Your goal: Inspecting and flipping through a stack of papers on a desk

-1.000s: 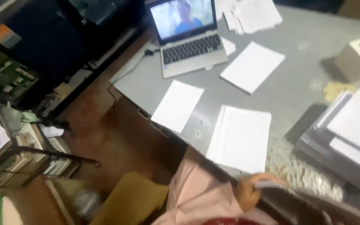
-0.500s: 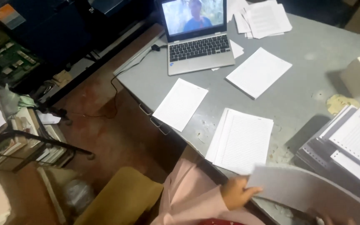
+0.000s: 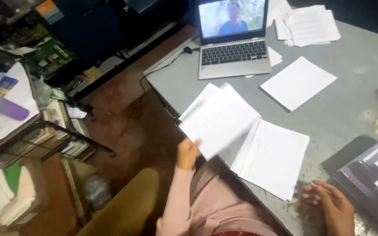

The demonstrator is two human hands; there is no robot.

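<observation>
White lined sheets (image 3: 218, 118) hang pinched in the left hand (image 3: 187, 153) over the grey tabletop's (image 3: 355, 70) near edge (beside another paper stack (image 3: 272, 157)); the right hand (image 3: 334, 205) rests spread there.

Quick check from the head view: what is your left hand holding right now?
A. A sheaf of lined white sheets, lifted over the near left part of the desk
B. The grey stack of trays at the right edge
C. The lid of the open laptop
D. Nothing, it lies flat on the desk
A: the left hand pinches the lower corner of the lined sheets, raised above the grey desk, while the right hand rests on the desk, apart from them.
</observation>
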